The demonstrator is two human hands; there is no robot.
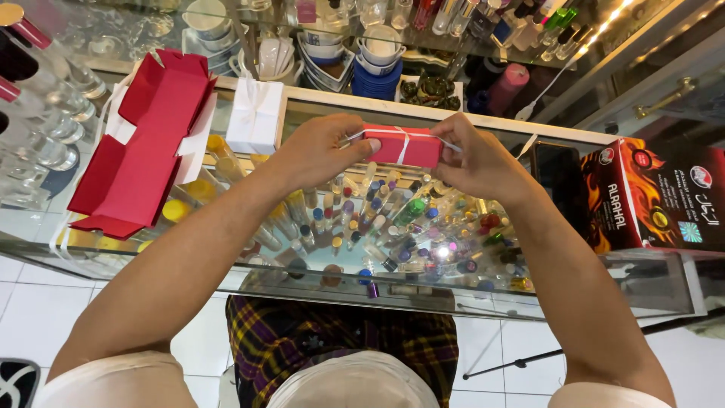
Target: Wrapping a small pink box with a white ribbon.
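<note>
A small red box (401,146) wrapped with a thin white ribbon is held above the glass counter (189,261). My left hand (321,151) grips its left end, thumb and fingers pinching the ribbon there. My right hand (479,160) holds the right end, fingers closed on the ribbon. The ribbon crosses in a knot on the box's front face.
A stack of flat, unfolded red boxes (140,143) lies on the counter at left. A small white box with a white bow (257,115) stands beside it. A red and black carton (653,196) sits at right. Several small bottles fill the case under the glass.
</note>
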